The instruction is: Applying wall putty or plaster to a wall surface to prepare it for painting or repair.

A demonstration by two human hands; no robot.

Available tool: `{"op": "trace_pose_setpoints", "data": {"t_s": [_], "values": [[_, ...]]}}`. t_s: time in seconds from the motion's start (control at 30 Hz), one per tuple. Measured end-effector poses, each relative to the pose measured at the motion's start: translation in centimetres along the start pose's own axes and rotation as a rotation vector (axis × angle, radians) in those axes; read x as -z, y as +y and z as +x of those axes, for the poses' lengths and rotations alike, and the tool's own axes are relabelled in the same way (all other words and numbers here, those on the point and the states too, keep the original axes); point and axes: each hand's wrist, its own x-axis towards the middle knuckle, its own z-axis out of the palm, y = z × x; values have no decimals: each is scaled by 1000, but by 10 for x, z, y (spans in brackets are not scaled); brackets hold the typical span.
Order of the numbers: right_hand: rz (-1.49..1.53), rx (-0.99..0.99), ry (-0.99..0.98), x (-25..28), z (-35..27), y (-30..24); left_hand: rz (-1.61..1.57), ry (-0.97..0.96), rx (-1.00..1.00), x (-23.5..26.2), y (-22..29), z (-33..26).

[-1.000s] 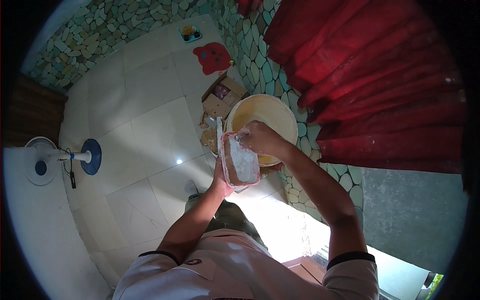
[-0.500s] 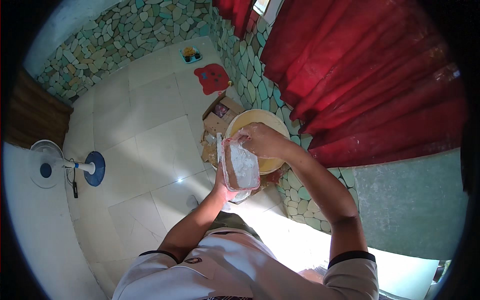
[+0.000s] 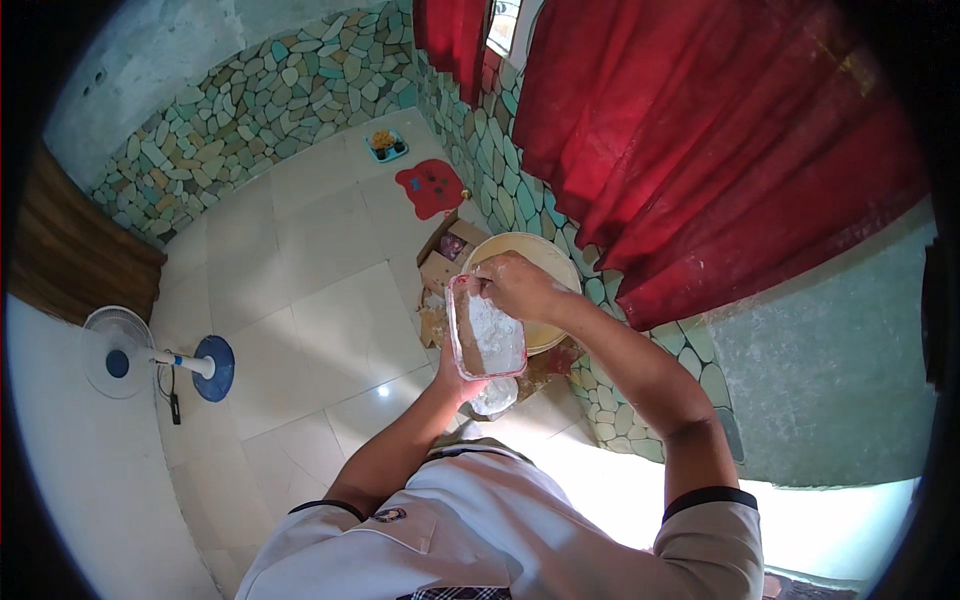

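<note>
No writing and no number can be read here. On the chest of the pale shirt (image 3: 480, 530), by the pocket (image 3: 417, 536), sits one small dark emblem (image 3: 390, 515) (if it carries letters, they are too small to tell).

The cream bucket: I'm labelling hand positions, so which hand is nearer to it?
Right. The right hand shows over the bucket, at the far edge of the container; the left hand holds the container's near-left side, left of the bucket and closer to the body.
</note>
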Motion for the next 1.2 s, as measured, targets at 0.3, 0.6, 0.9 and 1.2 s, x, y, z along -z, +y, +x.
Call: {"op": "trace_pose_setpoints", "data": {"t_s": [0.3, 0.6, 0.9, 1.2], "values": [[90, -68, 161, 9, -11, -9, -28, -9, 88, -3, 0, -7], [98, -27, 153, 3, -35, 2, -42, -34, 158, -15, -7, -9], [194, -22, 174, 0, -52, -4, -120, -73, 191, -11, -7, -17], [180, 40, 246, -11, -60, -9, -107, -8, 181, 1, -12, -35]]}}
